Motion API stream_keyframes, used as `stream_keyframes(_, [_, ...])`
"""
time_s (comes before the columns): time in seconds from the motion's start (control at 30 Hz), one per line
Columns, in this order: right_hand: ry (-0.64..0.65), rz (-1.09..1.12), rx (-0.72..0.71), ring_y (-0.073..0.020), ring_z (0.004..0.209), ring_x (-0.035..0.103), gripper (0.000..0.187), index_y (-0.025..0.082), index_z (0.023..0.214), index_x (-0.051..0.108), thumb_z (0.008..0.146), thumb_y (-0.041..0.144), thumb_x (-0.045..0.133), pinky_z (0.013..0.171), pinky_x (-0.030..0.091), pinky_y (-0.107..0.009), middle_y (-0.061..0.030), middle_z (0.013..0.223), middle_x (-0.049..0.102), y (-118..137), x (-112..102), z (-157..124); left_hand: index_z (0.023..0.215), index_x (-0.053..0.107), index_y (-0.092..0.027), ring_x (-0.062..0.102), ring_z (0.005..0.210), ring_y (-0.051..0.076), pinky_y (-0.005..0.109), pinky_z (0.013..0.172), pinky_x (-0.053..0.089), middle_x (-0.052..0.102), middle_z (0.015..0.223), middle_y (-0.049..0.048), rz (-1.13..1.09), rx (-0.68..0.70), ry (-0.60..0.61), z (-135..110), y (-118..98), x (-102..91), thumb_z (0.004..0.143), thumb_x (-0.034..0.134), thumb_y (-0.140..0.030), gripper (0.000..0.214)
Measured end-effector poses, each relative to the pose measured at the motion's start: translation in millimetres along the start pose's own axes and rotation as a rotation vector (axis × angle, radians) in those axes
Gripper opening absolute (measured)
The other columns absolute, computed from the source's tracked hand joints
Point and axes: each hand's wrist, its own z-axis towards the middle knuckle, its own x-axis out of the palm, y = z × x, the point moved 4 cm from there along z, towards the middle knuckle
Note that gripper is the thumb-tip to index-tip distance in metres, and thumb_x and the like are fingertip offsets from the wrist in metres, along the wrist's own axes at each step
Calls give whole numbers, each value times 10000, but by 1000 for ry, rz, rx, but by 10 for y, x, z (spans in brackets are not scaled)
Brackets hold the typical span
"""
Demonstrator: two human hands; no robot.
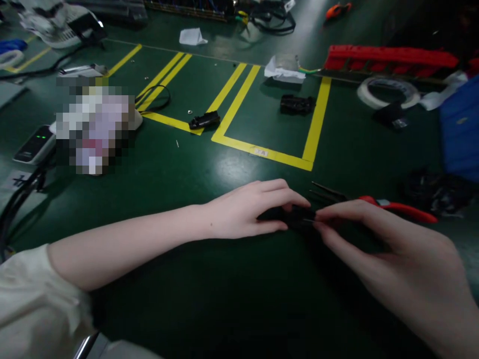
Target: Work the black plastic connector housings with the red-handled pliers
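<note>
My left hand (258, 209) lies low over the green mat, its thumb and fingers closed around a dark black part (295, 218) whose outline is hard to make out. Thumb and forefinger of my right hand (389, 249) are pinched at the part's right end. From that pinch a thin, pale pin (309, 220) points left toward the black part; whether it enters the part I cannot tell. Just behind my right hand lie long-nose pliers (392, 207) with red handles, their jaws pointing left.
Two black plastic pieces (297, 104) (204, 120) lie beyond my hands by the yellow tape lines (262, 149). Farther back are a red rack (389, 57), a tape roll (389, 93) and crumpled paper (284, 70). A blue bin (460, 124) stands right; a black device (34, 144) with green lights lies left.
</note>
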Motion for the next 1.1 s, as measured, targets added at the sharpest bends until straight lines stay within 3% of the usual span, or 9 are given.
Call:
stream_keyframes(0.17, [28, -22, -31, -171, 688, 650, 145, 275, 1014, 618, 886, 268, 548, 572, 486, -285, -4, 846, 693, 2, 9, 44, 1342, 514, -213, 589, 1103, 216, 364, 959, 507, 587, 1187, 85, 48, -7, 9, 0, -20, 0, 934, 579, -251, 415])
stream_keyframes(0.37, [87, 18, -57, -181, 726, 669, 180, 262, 1028, 619, 889, 234, 508, 637, 522, -295, -22, 876, 706, 34, 79, 59, 1292, 554, -243, 549, 1188, 251, 421, 1023, 489, 544, 1254, 91, 92, -7, -22, -1, -18, -14, 931, 584, -285, 364])
stream_keyframes(0.6, [90, 14, -85, -163, 703, 657, 181, 250, 1041, 608, 890, 230, 510, 639, 521, -273, -14, 859, 694, 89, 124, 82, 1100, 656, -198, 543, 1181, 228, 382, 1032, 488, 542, 1234, 82, 72, 10, -2, 12, -7, -8, 926, 602, -283, 201])
stream_keyframes(1.1, [106, -27, -115, -151, 667, 638, 149, 233, 986, 594, 867, 197, 513, 596, 502, -250, -15, 810, 671, 140, 119, 117, 1083, 663, -166, 551, 1131, 212, 343, 992, 495, 546, 1182, 84, 81, 33, 51, 21, -6, 7, 931, 595, -254, 187])
